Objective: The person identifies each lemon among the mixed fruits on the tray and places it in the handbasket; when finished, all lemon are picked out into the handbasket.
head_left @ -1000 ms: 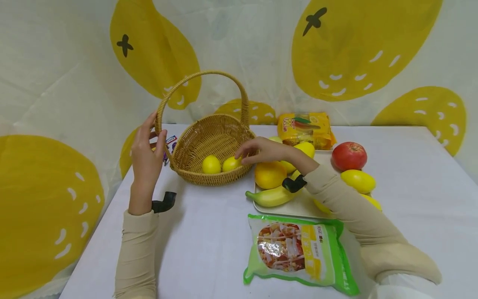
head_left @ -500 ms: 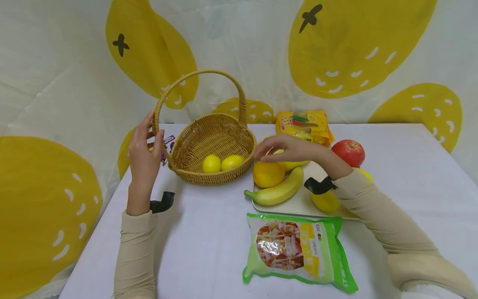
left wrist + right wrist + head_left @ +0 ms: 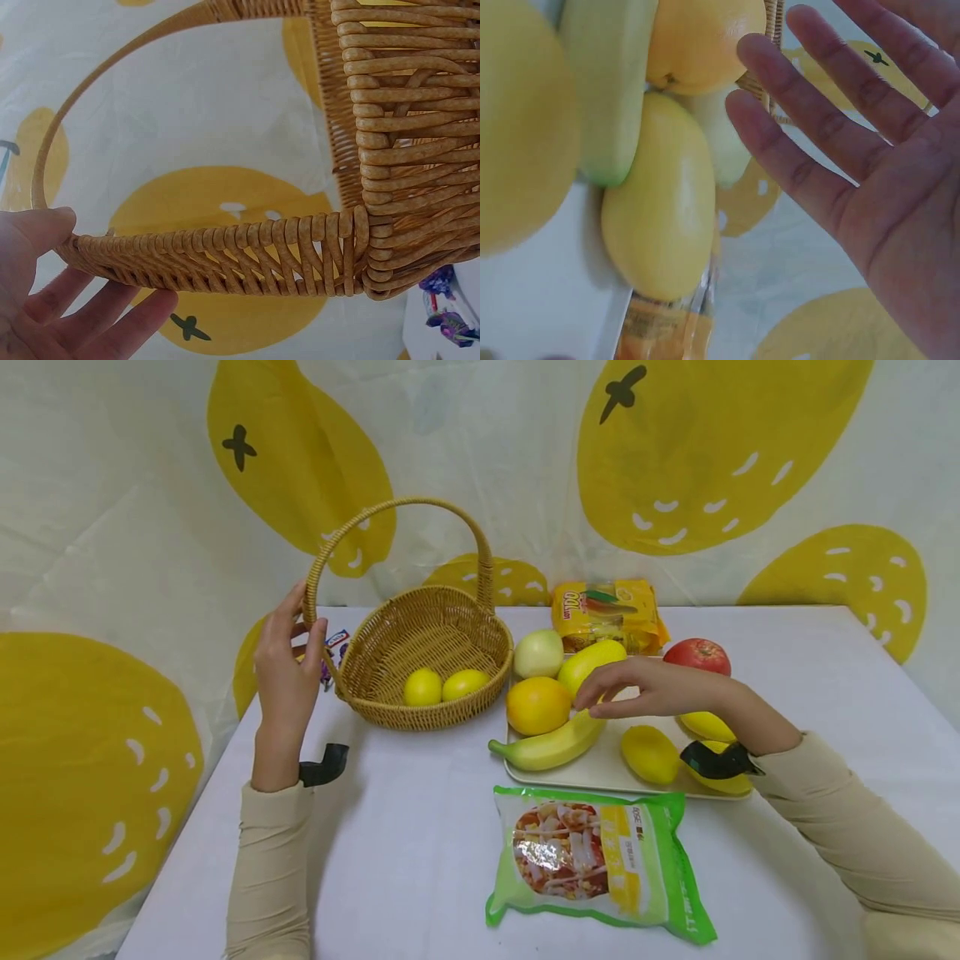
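Note:
My left hand (image 3: 288, 647) holds the left side of the wicker basket's arched handle (image 3: 225, 259), thumb on one side and fingers on the other. Two lemons (image 3: 422, 687) lie inside the basket (image 3: 420, 718), near its front wall. My right hand (image 3: 648, 687) hovers over a pale tray (image 3: 592, 777) of fruit, its fingers loosely extended and nothing in them. Below its fingertips in the head view lies a banana (image 3: 551, 746). Beside that are an orange (image 3: 538, 706), a yellow mango (image 3: 660, 202) and a pale green round fruit (image 3: 538, 653).
More lemons (image 3: 649, 754) lie on the tray's right half, with a red round fruit (image 3: 697, 656) behind. A yellow snack packet (image 3: 607, 614) stands at the back. A green-edged food bag (image 3: 596, 864) lies in front. Purple-and-white packaging (image 3: 446, 315) sits left of the basket.
My right hand has withdrawn from the basket, moving right to over the tray; the right lemon stays in the basket. The left hand has kept its hold on the handle.

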`<state>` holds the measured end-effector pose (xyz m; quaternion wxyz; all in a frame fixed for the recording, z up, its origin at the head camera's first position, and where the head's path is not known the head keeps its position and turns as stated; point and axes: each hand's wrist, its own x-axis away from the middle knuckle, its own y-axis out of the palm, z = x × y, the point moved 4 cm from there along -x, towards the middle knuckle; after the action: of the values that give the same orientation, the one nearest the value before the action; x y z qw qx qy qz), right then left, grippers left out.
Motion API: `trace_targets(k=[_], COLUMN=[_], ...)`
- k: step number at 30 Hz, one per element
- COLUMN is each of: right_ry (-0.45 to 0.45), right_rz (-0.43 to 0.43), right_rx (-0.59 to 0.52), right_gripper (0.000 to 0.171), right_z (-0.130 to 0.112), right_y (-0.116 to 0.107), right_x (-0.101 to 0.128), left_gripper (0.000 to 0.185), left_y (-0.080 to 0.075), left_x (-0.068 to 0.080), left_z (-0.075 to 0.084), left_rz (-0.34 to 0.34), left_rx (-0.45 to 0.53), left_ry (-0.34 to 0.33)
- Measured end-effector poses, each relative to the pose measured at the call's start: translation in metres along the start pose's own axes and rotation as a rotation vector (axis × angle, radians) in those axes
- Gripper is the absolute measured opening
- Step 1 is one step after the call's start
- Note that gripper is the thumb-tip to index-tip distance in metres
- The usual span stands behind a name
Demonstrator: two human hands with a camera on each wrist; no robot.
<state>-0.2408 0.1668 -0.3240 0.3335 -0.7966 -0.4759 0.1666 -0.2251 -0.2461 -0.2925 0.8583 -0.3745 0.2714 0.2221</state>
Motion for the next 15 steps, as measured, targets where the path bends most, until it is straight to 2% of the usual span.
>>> trace_targets(k=[3,7,12,15], right_ry=[0.033,0.128,0.265,0.313], right_rz=[0.025,0.028,-0.079,-0.147], right_rx=[0.012,0.004,-0.033,-0.049], right_gripper=[0.022,0.026,0.039,0.044], right_z=[0.006,0.017,0.028,0.032], right_y=[0.0,0.0,0.007,0.011], right_x=[0.014,0.032,0.047,0.052], left_gripper=[0.049,0.049,0.05,0.049], left_y=[0.0,0.001,0.001,0.0], left_x=[-0.001,-0.001,0.0,0.0], left_z=[0.0,0.0,0.001,0.001], left_rz=[0.003,0.001,-0.004,0.0], left_rx=[0.009,0.015,0.007,0.004], left_ry=[0.001,0.006,0.002,0.004])
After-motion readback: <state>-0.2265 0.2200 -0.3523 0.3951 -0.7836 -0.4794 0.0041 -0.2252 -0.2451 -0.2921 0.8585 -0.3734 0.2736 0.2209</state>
